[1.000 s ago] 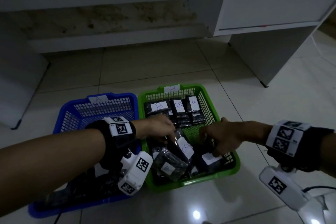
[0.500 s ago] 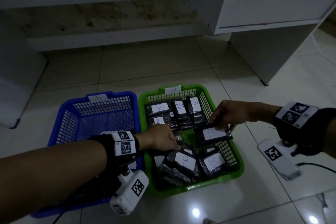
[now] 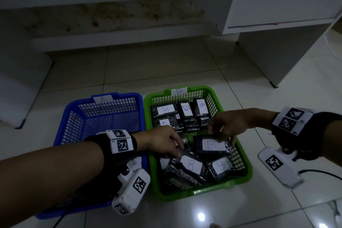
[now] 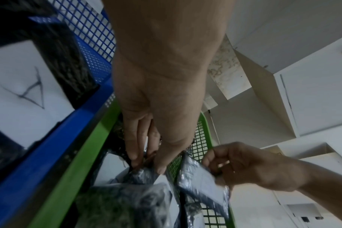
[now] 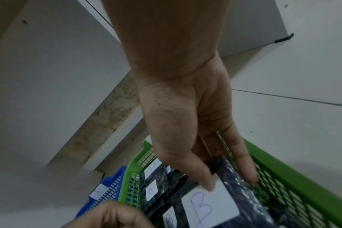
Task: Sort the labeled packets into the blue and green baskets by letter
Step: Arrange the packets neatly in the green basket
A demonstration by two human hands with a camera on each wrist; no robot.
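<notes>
Over the green basket (image 3: 240,181) both hands are busy. Right hand (image 3: 226,126) reaches in from the right, thumb and fingers pinching a B packet (image 3: 211,146) by its far edge; in the right wrist view the thumb lies on the white label and a finger runs down the packet's side by the mesh wall. That packet sits against the basket's right wall, above two more B packets at the near end. Left hand (image 3: 162,141) comes across the blue basket (image 3: 74,122), fingertips closed on the crinkled corner of another B packet (image 3: 190,165) in the near pile. Three B packets line the green basket's far end. An A packet (image 4: 23,91) lies in the blue basket, just under the left wrist. Both baskets stand touching on the tiled floor (image 3: 148,72).
</notes>
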